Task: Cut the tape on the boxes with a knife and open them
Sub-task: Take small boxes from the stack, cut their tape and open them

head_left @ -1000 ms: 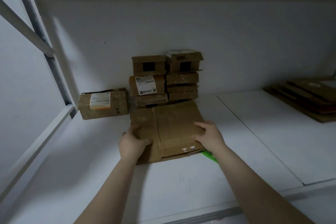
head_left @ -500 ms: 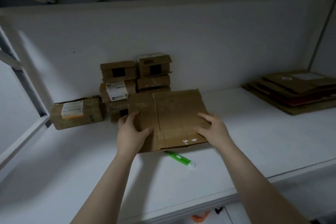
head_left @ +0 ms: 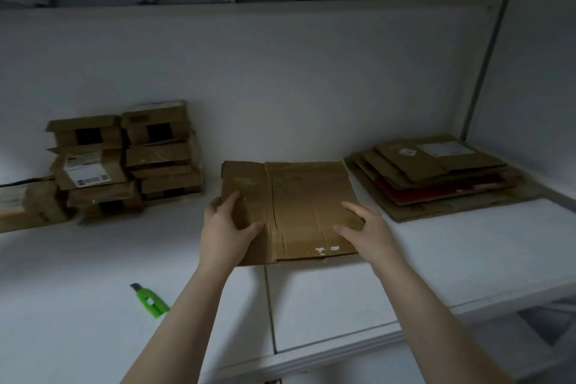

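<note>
A flattened brown cardboard box (head_left: 299, 199) is held just above the white shelf (head_left: 452, 259) in the middle of the head view. My left hand (head_left: 226, 231) grips its left edge, thumb on top. On the right, my right hand (head_left: 367, 231) holds the box's lower right part, fingers spread on top. A green utility knife (head_left: 149, 301) lies on the shelf to the lower left, apart from both hands. Several taped small boxes (head_left: 124, 159) are stacked against the back wall at the left.
A pile of flattened cardboard (head_left: 436, 178) lies at the right against the corner. Another labelled box (head_left: 28, 206) sits at the far left edge. The shelf's front edge (head_left: 343, 349) runs below my forearms, and beams cross overhead.
Both hands have carried the flattened box to the right, away from the stacked boxes and toward the flat pile. The green knife, uncovered, stays behind on the shelf at the left.
</note>
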